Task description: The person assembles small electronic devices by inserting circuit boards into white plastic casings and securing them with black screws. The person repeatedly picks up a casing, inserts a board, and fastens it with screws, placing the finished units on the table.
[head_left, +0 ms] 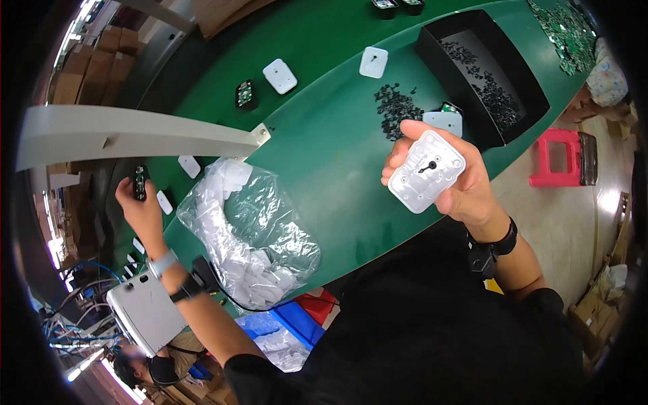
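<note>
In my right hand (472, 185) is a white plastic cover (424, 177), its inner side up, with a small black part at its middle. The fingers wrap round its edges above the near side of the table. Far to the left, my left hand (143, 214) has its thumb and fingers around a small black case with a green circuit board (140, 183). A white cover (164, 202) lies beside that hand. Near my right hand, another white cover (443, 123) and a black case with a circuit board (451, 107) sit by a heap of small black parts (397, 111).
A black bin (503, 37) holds more small black parts. A clear plastic bag of white covers (270, 229) lies on the green table (337, 155). A grey metal post (145, 131) crosses the left side. Circuit boards (563, 34) are piled far right; a red stool (560, 158) stands on the floor.
</note>
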Demonstrator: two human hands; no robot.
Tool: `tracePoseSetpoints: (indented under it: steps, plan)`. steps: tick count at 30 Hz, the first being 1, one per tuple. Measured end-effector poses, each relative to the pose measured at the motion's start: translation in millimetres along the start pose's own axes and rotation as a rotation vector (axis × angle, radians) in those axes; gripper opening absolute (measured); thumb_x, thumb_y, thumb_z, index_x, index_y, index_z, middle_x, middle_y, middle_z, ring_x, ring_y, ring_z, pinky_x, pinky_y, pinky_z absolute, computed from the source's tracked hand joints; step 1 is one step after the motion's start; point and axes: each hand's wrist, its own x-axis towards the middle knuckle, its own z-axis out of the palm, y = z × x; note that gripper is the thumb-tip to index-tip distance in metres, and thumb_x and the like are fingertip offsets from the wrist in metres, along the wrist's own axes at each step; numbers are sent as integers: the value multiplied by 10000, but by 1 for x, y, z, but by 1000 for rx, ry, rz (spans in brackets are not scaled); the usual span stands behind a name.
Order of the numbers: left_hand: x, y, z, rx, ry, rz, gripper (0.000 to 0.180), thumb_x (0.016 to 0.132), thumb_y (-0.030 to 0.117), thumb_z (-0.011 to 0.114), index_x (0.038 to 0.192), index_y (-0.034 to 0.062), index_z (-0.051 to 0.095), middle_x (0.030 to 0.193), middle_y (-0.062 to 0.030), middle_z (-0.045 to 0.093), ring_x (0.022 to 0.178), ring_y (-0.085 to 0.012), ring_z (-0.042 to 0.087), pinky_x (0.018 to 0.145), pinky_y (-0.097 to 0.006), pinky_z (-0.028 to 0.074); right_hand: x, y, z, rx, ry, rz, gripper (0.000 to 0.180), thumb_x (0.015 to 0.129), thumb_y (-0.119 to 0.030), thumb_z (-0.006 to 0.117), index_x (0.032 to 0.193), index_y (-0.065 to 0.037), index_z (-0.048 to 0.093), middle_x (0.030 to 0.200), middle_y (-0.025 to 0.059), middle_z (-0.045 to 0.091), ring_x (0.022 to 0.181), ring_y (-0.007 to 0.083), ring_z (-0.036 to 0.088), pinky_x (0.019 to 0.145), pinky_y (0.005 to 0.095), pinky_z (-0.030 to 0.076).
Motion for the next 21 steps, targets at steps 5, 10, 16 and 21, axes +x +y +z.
tracePoseSetpoints:
  steps: [5, 10, 16, 21]
  plan:
    - [-89, 98, -85, -696, -85, -257, 416, 928, -48, 677, 1305, -2, 507, 1121, -77, 671, 965, -108, 625, 844, -210, 478, 8, 7, 16, 66, -52, 41, 824, 844, -196, 838, 1511, 27, 408, 1297, 126, 626, 1187, 260, 637, 1038, 413, 498]
    - [-181, 180, -95, -1076, -202, -488, 693, 702, 152, 889, 1280, -15, 544, 1080, -60, 621, 951, -166, 644, 846, -299, 550, 3, 14, 32, 78, -175, 143, 775, 856, -105, 815, 1511, 14, 418, 1327, 130, 612, 1190, 248, 638, 1045, 403, 499]
    - [-242, 239, -55, -1722, -469, -710, 628, 806, 115, 832, 1322, -35, 508, 1216, -91, 597, 1144, -189, 609, 1008, -336, 490, -12, 21, 55, 153, -130, 234, 721, 860, -69, 807, 1477, 15, 443, 1335, 165, 605, 1190, 238, 638, 1054, 398, 505]
    - [-244, 234, -42, -1726, -556, -627, 633, 805, 169, 844, 1312, -49, 534, 1233, -90, 594, 1140, -197, 624, 990, -341, 518, -23, 20, 55, -154, -140, 134, 745, 804, -77, 860, 1434, -13, 466, 1310, 195, 624, 1147, 278, 664, 1011, 428, 538]
